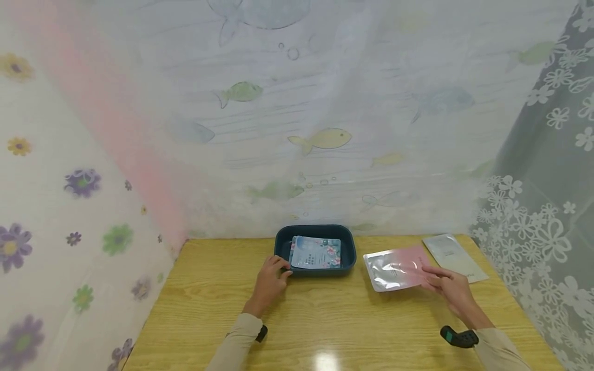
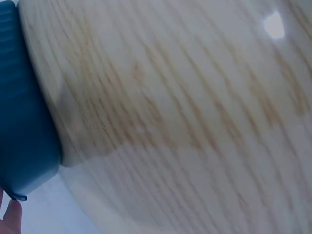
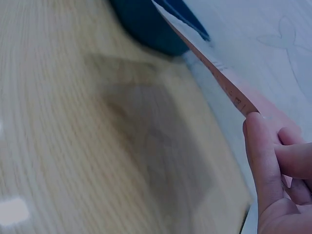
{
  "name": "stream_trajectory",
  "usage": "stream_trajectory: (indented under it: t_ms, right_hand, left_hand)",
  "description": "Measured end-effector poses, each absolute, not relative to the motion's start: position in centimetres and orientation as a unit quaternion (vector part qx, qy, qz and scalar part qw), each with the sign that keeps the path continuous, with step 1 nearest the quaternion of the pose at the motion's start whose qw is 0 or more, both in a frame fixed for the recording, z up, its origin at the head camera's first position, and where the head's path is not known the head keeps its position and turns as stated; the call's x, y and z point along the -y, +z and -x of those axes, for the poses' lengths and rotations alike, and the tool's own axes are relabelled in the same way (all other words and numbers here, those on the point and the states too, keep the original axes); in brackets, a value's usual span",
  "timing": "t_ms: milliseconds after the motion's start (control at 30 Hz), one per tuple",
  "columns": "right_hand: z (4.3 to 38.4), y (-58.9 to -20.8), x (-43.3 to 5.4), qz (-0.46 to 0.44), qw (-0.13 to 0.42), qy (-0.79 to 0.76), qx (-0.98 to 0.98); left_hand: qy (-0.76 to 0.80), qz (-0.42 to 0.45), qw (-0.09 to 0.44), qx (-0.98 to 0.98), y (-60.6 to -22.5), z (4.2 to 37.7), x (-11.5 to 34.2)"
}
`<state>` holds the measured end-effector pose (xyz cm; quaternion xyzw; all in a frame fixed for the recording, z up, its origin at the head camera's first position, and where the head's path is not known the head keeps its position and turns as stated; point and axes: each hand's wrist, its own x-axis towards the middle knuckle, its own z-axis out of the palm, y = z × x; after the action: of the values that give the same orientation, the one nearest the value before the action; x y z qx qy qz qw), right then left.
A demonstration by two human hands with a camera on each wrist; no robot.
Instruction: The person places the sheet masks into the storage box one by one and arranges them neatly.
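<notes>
My right hand pinches the right end of a flat pink-and-silver foil packet. In the right wrist view, that packet is seen nearly edge-on, raised above the table with its shadow below. To the left, a dark teal plastic bin stands at the back of the table. Its near left corner is gripped at the rim by my left hand. Light blue floral packets lie stacked inside the bin. The left wrist view shows the bin's side and only fingertips at the rim.
A silver and pale cream packet lies at the table's back right, partly behind the right hand. The wood-grain table meets a fish-patterned curtain at its back edge. Flowered curtains hang at both sides.
</notes>
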<state>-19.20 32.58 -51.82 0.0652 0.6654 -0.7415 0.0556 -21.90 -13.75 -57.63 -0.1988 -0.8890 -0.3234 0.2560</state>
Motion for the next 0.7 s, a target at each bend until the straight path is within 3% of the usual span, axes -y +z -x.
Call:
stream_trajectory:
  t_ms: [700]
  right_hand:
    - [21.3,-48.8,-27.7,-0.043,0.048,-0.784,-0.618]
  left_hand:
    - [-0.272,0.226,0.269,0.896,-57.4,22.1,14.2]
